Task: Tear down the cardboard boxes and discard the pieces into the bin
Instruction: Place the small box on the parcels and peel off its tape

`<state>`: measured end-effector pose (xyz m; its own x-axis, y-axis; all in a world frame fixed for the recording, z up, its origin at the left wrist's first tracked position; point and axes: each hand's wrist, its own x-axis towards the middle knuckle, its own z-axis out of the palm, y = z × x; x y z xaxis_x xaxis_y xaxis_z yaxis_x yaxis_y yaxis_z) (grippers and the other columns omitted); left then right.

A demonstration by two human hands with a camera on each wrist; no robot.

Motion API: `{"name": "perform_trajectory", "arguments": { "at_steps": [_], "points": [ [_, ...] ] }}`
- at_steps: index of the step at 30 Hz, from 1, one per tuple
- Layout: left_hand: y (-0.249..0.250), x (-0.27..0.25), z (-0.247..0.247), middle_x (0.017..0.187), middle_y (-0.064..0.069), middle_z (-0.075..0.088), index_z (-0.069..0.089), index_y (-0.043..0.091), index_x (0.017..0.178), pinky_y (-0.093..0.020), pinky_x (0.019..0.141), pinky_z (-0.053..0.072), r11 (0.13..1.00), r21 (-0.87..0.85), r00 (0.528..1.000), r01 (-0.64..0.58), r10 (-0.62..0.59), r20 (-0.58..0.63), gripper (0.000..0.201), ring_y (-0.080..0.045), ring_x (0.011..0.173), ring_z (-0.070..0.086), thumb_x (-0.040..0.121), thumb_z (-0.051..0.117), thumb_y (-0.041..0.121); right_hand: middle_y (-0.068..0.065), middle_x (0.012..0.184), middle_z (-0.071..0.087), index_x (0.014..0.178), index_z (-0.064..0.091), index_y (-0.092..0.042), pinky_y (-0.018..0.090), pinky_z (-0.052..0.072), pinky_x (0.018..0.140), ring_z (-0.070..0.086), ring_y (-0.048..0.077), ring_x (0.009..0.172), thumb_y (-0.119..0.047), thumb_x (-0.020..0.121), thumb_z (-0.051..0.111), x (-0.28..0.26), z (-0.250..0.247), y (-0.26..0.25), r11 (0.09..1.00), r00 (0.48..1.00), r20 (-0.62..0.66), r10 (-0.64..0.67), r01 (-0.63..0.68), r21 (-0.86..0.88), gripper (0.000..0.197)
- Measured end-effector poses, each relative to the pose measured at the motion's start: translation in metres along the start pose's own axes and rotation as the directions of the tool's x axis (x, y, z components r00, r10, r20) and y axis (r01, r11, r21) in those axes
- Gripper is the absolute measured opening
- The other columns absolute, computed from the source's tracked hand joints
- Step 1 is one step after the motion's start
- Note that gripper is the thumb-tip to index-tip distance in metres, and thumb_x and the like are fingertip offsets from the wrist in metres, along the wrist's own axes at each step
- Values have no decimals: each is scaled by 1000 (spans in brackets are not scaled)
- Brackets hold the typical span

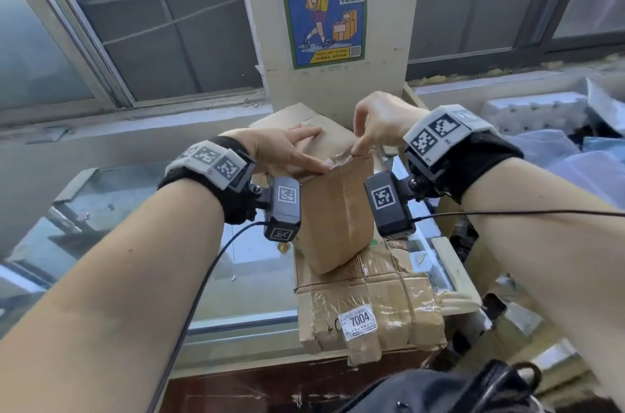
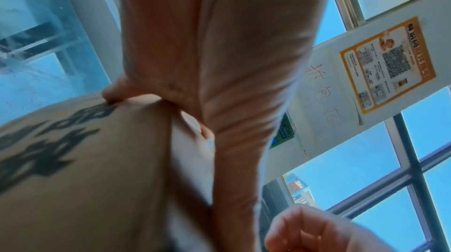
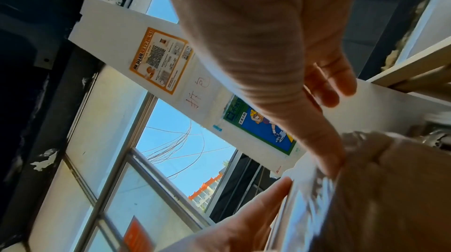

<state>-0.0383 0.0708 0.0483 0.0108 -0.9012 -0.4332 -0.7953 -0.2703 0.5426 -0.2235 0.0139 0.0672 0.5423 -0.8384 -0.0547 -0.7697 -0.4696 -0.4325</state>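
Note:
A small brown cardboard box stands upright on a larger taped box that carries a "7004" label. My left hand lies over the small box's top with straight fingers, the thumb along its front edge. My right hand pinches the crinkled clear tape at the top seam, its other fingers curled. The left wrist view has the left palm against the box's printed side. In the right wrist view a right fingertip presses on the tape. No bin is in view.
Both boxes rest on a glass-topped counter below a window sill. A white pillar with a blue poster rises just behind. White foam packing and plastic bags lie at the right. A black bag sits at the near edge.

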Motion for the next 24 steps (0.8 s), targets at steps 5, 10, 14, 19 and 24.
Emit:
{"name": "perform_trajectory", "arguments": {
  "at_steps": [5,10,14,19,24],
  "points": [
    [8,0,8,160,9,5,17,43,149,-44,115,26,999,37,996,31,-28,-86,113,-22,144,18,56,75,69,8,66,61,82,68,3,31,48,64,56,20,61,-9,81,69,7,2,-6,995,997,23,80,-78,-61,12],
    [18,-4,20,159,10,10,17,41,150,-49,117,12,955,284,971,81,-12,-237,102,-25,146,8,65,55,82,3,60,57,68,62,-4,28,47,62,51,15,55,-20,82,74,6,-7,-3,988,982,110,153,-148,-49,24],
    [19,-4,28,159,11,9,14,49,146,-64,112,5,908,401,966,119,-13,-258,104,-33,144,2,57,41,95,7,70,61,89,69,4,25,43,56,51,16,60,-27,76,80,1,-8,5,970,955,176,240,-244,-3,35],
    [28,-9,31,157,-3,15,20,41,147,-61,113,8,881,460,951,108,43,-305,104,-34,144,5,60,39,94,15,90,72,96,71,6,32,55,73,60,19,73,-14,76,79,-1,-9,4,983,977,117,179,-181,9,29],
    [26,-7,42,161,3,-11,24,27,149,-48,118,2,863,490,882,-124,322,-344,93,-21,147,-11,75,45,79,16,83,69,92,73,5,32,53,71,58,18,68,-2,72,79,-5,-9,0,987,979,125,159,-162,14,22]
  ]
}}
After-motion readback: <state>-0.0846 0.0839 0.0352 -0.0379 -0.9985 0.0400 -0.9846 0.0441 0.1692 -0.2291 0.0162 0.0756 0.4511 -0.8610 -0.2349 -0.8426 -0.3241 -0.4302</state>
